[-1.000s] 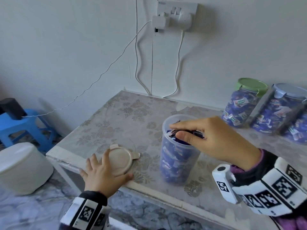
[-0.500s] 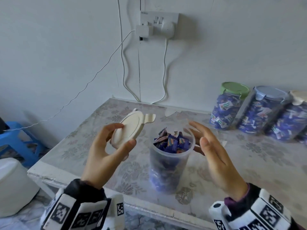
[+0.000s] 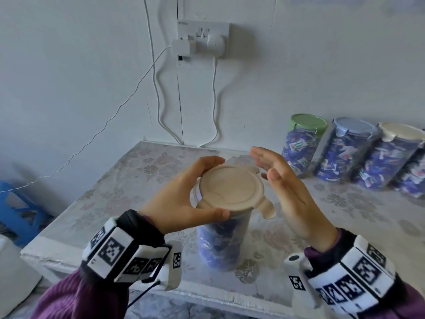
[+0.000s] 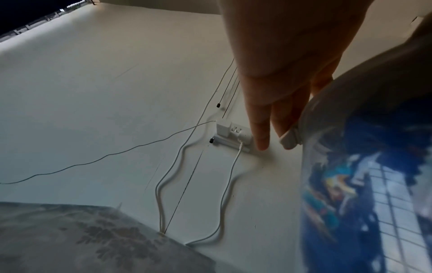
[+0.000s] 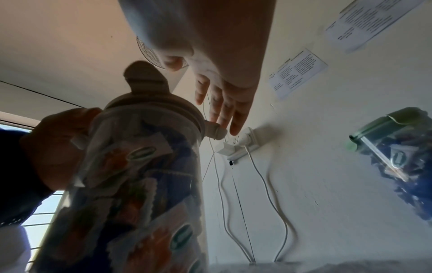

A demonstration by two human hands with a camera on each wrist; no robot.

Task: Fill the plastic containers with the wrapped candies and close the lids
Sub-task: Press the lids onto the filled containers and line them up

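Note:
A clear plastic container [image 3: 222,244] full of blue wrapped candies stands near the table's front edge. A beige lid [image 3: 230,188] with side tabs lies on its rim. My left hand [image 3: 184,194] grips the lid from the left, thumb at the near edge and fingers curled over the far edge. Just right of the lid my right hand [image 3: 285,187] hovers with straight fingers, holding nothing. In the right wrist view the container [image 5: 131,184] fills the left side, and the lid [image 5: 151,103] sits on top. In the left wrist view the container [image 4: 364,175] is at the right.
Three closed containers of candies lean at the back right: green lid [image 3: 309,122], blue lid [image 3: 354,127], cream lid [image 3: 400,132]. A wall socket [image 3: 202,38] with white cables hangs above the floral table [image 3: 128,180]. A blue stool [image 3: 16,208] stands on the floor at left.
My left hand lifted the lid off the table and brought it down onto the container. My right hand left the container's mouth and now hovers open beside the lid.

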